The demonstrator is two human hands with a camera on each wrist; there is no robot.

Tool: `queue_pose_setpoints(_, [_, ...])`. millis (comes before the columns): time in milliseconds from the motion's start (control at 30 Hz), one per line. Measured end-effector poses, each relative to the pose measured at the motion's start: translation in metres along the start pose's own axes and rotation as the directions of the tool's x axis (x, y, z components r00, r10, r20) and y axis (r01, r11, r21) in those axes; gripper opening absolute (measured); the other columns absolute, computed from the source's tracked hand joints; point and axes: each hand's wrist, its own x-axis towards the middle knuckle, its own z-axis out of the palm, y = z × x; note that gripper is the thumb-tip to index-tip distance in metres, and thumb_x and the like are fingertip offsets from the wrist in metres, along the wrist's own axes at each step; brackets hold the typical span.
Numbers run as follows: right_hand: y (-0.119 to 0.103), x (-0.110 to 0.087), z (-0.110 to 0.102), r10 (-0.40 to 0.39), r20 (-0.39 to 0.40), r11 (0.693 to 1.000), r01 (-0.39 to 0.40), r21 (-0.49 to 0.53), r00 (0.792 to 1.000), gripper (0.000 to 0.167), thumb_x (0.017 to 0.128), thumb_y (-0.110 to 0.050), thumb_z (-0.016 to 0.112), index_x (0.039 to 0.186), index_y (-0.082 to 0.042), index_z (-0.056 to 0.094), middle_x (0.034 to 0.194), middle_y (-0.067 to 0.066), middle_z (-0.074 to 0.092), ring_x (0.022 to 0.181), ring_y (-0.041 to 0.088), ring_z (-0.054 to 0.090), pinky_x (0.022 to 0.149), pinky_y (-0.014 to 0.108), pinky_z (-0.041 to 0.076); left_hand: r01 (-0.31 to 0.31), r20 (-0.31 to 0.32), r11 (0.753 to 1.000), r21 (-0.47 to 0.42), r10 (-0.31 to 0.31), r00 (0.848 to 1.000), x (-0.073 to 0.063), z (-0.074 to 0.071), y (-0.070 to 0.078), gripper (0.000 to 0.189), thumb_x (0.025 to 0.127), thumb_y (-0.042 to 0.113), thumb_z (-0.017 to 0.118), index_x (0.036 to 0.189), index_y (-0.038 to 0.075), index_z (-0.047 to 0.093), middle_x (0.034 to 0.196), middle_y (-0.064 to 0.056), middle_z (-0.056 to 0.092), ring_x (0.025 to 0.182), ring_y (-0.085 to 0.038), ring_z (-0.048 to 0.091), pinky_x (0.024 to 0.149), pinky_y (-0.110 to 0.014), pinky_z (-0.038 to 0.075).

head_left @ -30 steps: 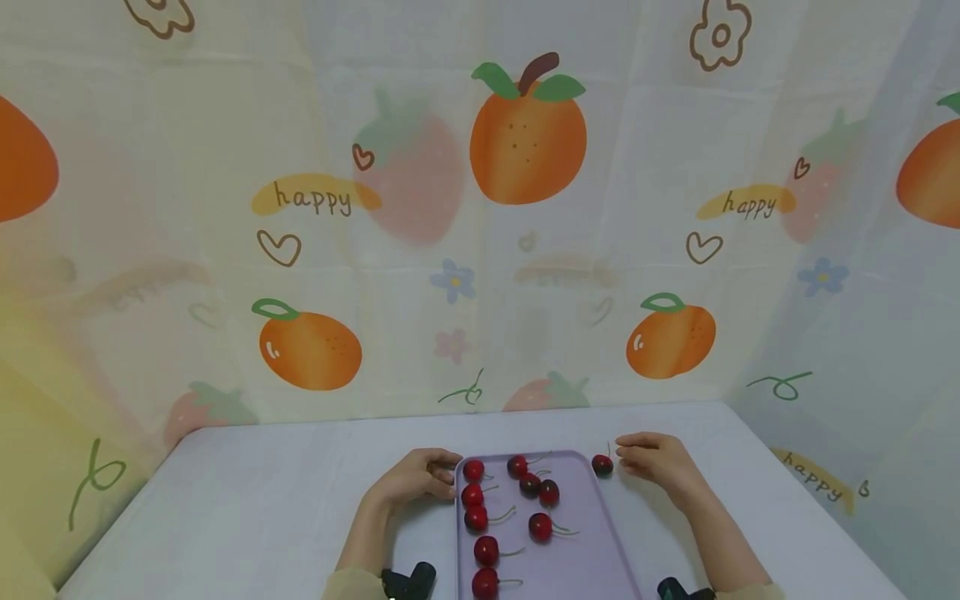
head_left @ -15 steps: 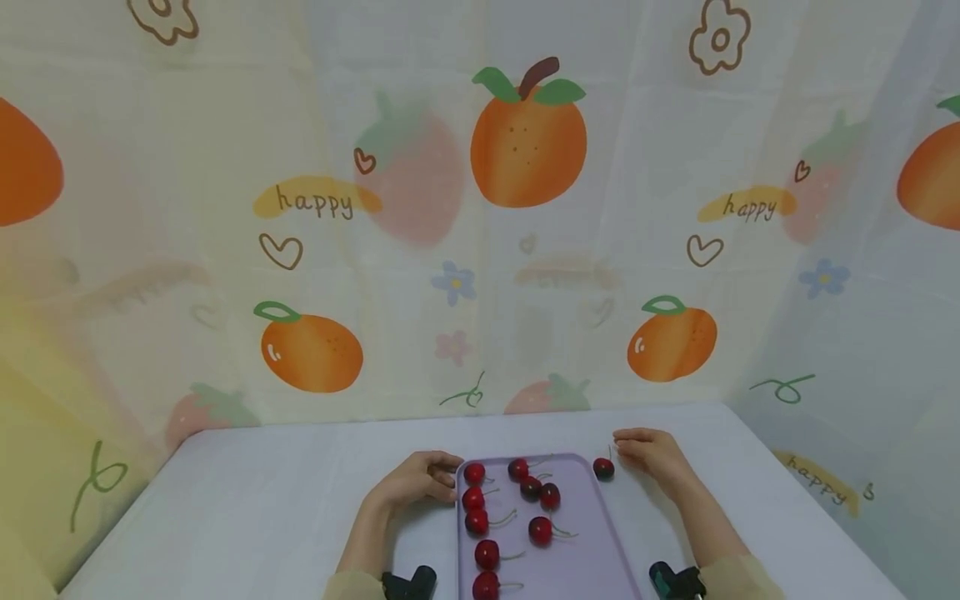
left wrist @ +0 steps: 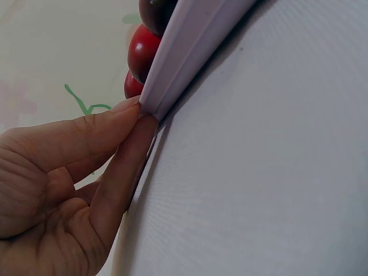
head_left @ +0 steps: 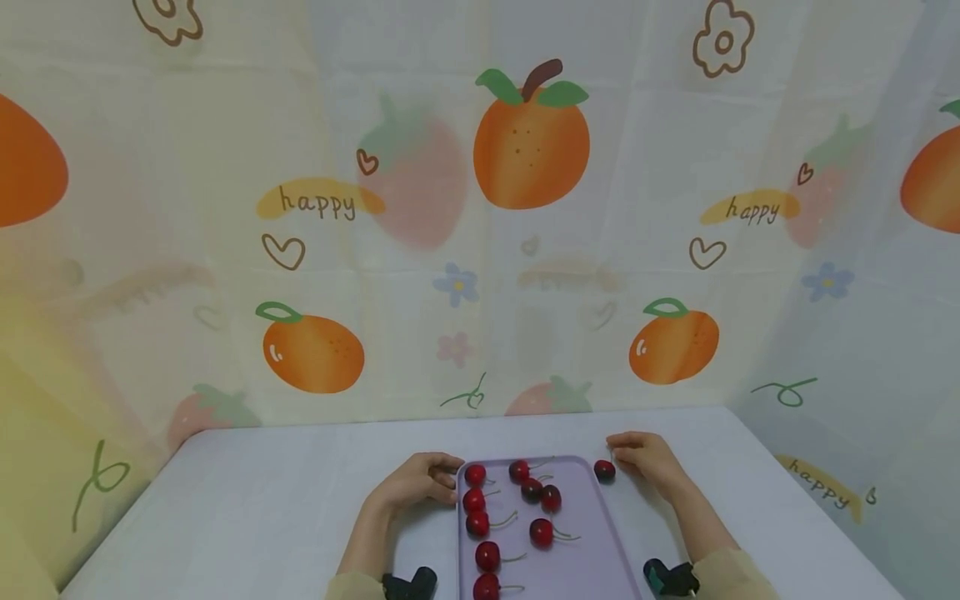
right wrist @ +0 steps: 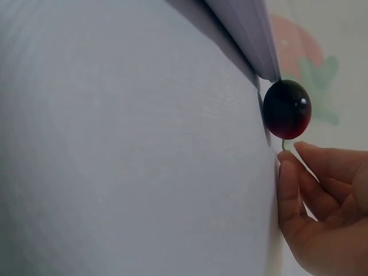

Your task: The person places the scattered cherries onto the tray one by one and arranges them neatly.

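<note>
My left hand (head_left: 415, 479) pinches the rim of a lilac tray (head_left: 581, 571) at its far left corner. In the left wrist view the thumb (left wrist: 118, 123) lies over the rim and a finger supports it from below. Dark red cherries (head_left: 487, 556) with green stems line the tray's left side, and several more lie toward its middle. One cherry (head_left: 604, 472) sits on the table just outside the far right corner. The right hand (head_left: 651, 460) is beside it. In the right wrist view, thumb and forefinger are slightly apart around the stem (right wrist: 284, 146) of that dark cherry (right wrist: 287, 112).
A white cloth covers the table (head_left: 277, 508) on both sides of the tray. Behind it hangs a pale curtain (head_left: 540, 250) printed with fruit. Black wrist devices (head_left: 409, 582) sit at both cuffs, near the tray's sides.
My right hand has moved slightly left, closer to the stem of the cherry outside the tray. The left hand keeps its hold on the tray corner; the cherries have not moved.
</note>
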Motion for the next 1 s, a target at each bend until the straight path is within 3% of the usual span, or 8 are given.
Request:
queue_pose_setpoints(300, [-0.005,-0.002,0.001,0.004,0.036,0.997,-0.001,-0.076,0.999,0.033,0.094,-0.009,0.061,0.121,0.010,0.063,0.118,0.025,0.067,0.090,0.015,0.064,0.082,0.028,0.058,0.000,-0.001,1.000,-0.002,0.000,1.000,-0.001,0.000,0.000,0.055,0.076,0.000,0.076,0.128,-0.004,0.060,0.094,-0.011,0.066,0.083,-0.013,0.058,0.074,-0.024,0.053])
queue_pose_setpoints(467, [-0.005,-0.002,0.002,0.011,-0.001,0.992,-0.011,-0.125,1.000,0.031,0.093,-0.013,0.063,0.117,0.007,0.066,0.110,0.022,0.069,0.082,0.015,0.060,0.074,0.025,0.054,0.000,-0.009,1.000,0.011,0.000,1.000,0.000,0.000,0.000,0.053,0.076,0.001,0.076,0.127,-0.003,0.061,0.094,-0.009,0.066,0.084,-0.014,0.058,0.074,-0.024,0.053])
queue_pose_setpoints(600, [-0.002,-0.001,0.000,0.017,-0.022,0.996,-0.019,-0.091,1.000,0.029,0.093,-0.013,0.064,0.113,0.008,0.068,0.101,0.017,0.072,0.077,0.013,0.061,0.070,0.022,0.054,0.009,-0.019,1.000,0.013,-0.009,1.000,0.000,0.001,0.000,0.054,0.076,0.001,0.077,0.127,-0.002,0.062,0.094,-0.009,0.066,0.084,-0.014,0.058,0.075,-0.026,0.053])
queue_pose_setpoints(800, [0.000,-0.004,-0.007,0.020,0.034,1.000,-0.019,-0.016,0.999,0.031,0.095,-0.014,0.062,0.112,0.011,0.066,0.085,0.005,0.070,0.071,0.010,0.062,0.068,0.018,0.056,0.029,-0.045,0.999,0.030,-0.027,0.999,0.000,0.002,0.000,0.054,0.076,0.002,0.078,0.127,0.000,0.062,0.096,-0.010,0.067,0.084,-0.016,0.058,0.076,-0.028,0.054])
queue_pose_setpoints(1000, [0.003,-0.010,-0.017,0.043,0.065,0.999,-0.043,0.009,0.997,0.036,0.096,-0.017,0.061,0.116,0.013,0.063,0.091,0.006,0.072,0.076,0.009,0.067,0.072,0.021,0.058,0.032,-0.043,0.999,0.034,-0.030,0.999,0.002,0.003,-0.001,0.053,0.076,0.003,0.078,0.127,0.001,0.063,0.096,-0.010,0.067,0.084,-0.016,0.058,0.077,-0.028,0.055])
